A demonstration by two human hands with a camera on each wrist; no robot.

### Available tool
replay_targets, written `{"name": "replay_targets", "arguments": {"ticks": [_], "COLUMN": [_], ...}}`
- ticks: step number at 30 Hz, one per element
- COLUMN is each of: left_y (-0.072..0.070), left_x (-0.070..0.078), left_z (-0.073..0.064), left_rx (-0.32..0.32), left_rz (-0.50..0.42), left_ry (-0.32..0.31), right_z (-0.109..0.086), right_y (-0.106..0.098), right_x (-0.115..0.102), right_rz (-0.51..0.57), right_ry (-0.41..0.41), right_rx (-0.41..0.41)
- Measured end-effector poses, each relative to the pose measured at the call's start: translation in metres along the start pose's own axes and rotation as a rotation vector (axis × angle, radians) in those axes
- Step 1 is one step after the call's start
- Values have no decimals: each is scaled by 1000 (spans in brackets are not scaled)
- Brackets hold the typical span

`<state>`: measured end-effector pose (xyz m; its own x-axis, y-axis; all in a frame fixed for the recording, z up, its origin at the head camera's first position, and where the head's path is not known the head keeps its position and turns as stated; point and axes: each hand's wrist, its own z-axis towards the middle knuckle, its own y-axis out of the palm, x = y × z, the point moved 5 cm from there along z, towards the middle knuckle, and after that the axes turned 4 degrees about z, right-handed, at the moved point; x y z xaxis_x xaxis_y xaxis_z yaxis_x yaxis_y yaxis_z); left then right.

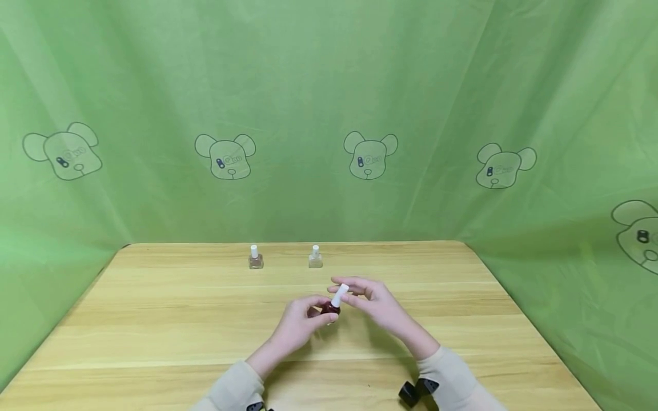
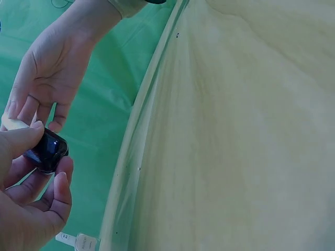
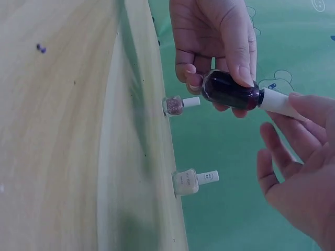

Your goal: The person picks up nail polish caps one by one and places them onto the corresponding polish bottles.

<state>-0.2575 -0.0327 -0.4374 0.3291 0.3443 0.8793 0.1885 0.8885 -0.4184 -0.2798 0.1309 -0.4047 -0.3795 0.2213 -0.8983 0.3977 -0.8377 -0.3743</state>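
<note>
A dark red nail polish bottle (image 3: pixel 225 90) with a white cap (image 3: pixel 279 101) is held up over the wooden table, tilted in the head view. My left hand (image 1: pixel 300 324) grips the glass body between thumb and fingers. At the other end, my right hand (image 1: pixel 379 305) pinches the cap, thumb on the near side and fingers behind. A short dark neck shows between cap and glass in the right wrist view. The left wrist view shows the glass (image 2: pixel 48 150) nearly black, with the left thumb across it and the cap partly hidden.
Two more white-capped nail polish bottles stand near the table's far edge: a mauve one (image 1: pixel 256 262) on the left and a pale, clear-looking one (image 1: pixel 315 261) to its right. Green curtain (image 1: pixel 298 74) with bear-head drawings surrounds the wooden table (image 1: pixel 169 319).
</note>
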Motion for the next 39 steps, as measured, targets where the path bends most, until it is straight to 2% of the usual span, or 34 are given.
{"name": "replay_targets", "arguments": {"ticks": [3, 9, 16, 21, 24, 30, 33, 36, 39], "left_y": [1, 1, 2, 3, 3, 5, 4, 4, 4], "left_x": [-1, 0, 3, 4, 3, 1, 1, 1, 1], "left_z": [0, -1, -2, -3, -2, -2, -2, -2, -1], "left_rx": [-1, 5, 22, 36, 34, 14, 10, 8, 10], "left_rz": [4, 10, 57, 80, 64, 0, -10, -10, -4], "left_ry": [2, -13, -14, -2, -14, -45, -34, -20, -21], "right_z": [0, 0, -3, -4, -2, 0, -1, 0, 0], "right_y": [-1, -2, -2, -1, -1, -2, -1, -2, -2], "right_x": [1, 1, -2, -3, -3, -6, -6, -3, -3], "right_rz": [-28, -85, -37, -32, -42, -2, -6, -23, -39], "right_ry": [17, 40, 81, 94, 83, 13, 16, 22, 19], "right_rx": [26, 134, 261, 297, 268, 81, 6, -28, -19]}}
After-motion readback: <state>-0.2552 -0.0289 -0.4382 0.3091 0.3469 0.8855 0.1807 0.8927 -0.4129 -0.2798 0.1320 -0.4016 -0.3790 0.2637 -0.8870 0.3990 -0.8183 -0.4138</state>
